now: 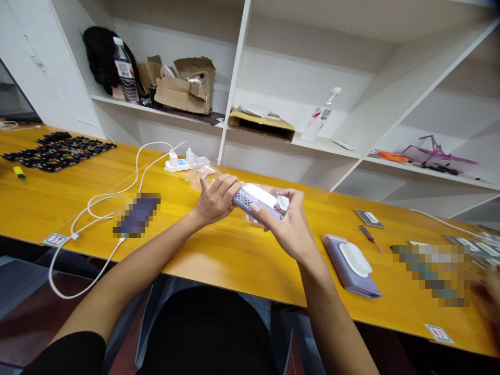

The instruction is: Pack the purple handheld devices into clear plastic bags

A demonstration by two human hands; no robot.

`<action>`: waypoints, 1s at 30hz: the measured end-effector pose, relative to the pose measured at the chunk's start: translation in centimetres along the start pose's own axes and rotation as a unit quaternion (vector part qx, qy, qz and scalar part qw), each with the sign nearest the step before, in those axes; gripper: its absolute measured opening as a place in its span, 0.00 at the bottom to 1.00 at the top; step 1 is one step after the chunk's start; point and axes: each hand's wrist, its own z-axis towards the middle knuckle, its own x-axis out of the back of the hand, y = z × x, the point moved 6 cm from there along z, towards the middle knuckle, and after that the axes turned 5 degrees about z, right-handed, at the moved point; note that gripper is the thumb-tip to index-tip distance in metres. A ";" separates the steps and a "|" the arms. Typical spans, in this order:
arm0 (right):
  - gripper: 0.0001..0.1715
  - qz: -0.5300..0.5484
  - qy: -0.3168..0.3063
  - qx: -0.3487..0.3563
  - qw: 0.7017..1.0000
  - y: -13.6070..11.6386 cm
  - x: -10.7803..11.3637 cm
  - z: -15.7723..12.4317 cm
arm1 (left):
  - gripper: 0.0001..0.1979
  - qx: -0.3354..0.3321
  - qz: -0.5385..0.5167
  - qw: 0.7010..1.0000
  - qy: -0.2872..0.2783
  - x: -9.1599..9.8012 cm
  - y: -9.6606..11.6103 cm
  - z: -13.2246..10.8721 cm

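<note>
Device (pixel 259 196) between both hands (pixel 216 200) (pixel 292 225)

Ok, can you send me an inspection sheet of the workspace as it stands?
Surface: yellow-brown wooden table.
Job's things: purple-and-white device, held; similar device on the table, to the right.
Clutter: clear plastic wrap; black parts at left; screwdriver at right.
Hands: left hand and right hand both hold the purple-and-white device.
Cables: white cables looped at left; power strip with two plugs.
Surroundings: white shelving bearing cardboard box and water bottles; another person's blurred hand at right edge.
</note>
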 end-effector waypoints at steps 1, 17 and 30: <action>0.42 0.014 0.002 -0.005 1.000 -0.2 0.0 0.0 | 0.24 0.000 -0.006 1.000 0.011 0.0 0.0 0.0; 0.14 0.047 -0.042 -0.072 0.995 -1.6 1.4 5.4 | 0.41 0.106 -0.110 0.987 -0.042 -0.1 -0.7 0.2; 0.10 -0.059 -0.099 -0.032 0.993 -4.8 1.5 6.3 | 0.46 0.156 -0.118 0.980 -0.019 0.9 -0.5 0.6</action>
